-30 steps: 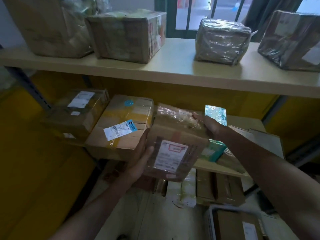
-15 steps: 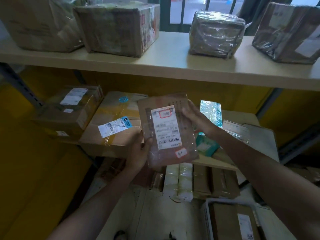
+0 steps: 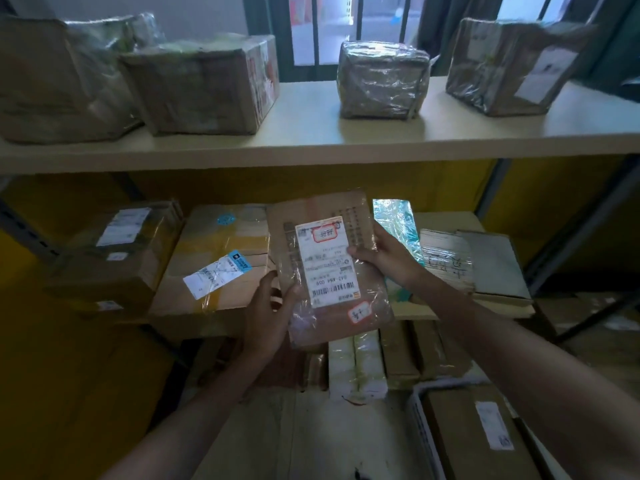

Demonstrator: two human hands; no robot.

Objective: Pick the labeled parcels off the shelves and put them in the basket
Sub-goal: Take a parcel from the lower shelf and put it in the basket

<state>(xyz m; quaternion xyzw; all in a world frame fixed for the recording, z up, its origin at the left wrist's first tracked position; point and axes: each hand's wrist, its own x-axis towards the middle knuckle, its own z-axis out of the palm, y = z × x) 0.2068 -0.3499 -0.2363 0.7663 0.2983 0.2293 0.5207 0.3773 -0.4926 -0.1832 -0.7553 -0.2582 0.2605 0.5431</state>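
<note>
Landmark: the held parcel (image 3: 329, 268), a flat film-wrapped brown packet, is hanging in front of the middle shelf (image 3: 446, 220), label side facing the camera.
Left of the parcel: two taped cartons (image 3: 114, 251) and (image 3: 214, 261) are sitting on the middle shelf, each bearing a white label.
Left hand (image 3: 268, 317): its grip is closing on the parcel's lower left edge, thumb on the front and fingers behind.
Label (image 3: 327, 259): it is lying flat under the film, barcode toward the bottom.
Right hand (image 3: 388, 256): its grip is pinching the parcel's right edge at mid-height.
Handling, as judged: the parcel is looking light and fairly stiff; the film is likely slippery, so opposite edges are the safest hold.
Below and right of the parcel: the basket (image 3: 415, 410), white-rimmed, is already holding a labelled box.
Above the parcel: wrapped boxes are resting on the top shelf (image 3: 311, 140).
</note>
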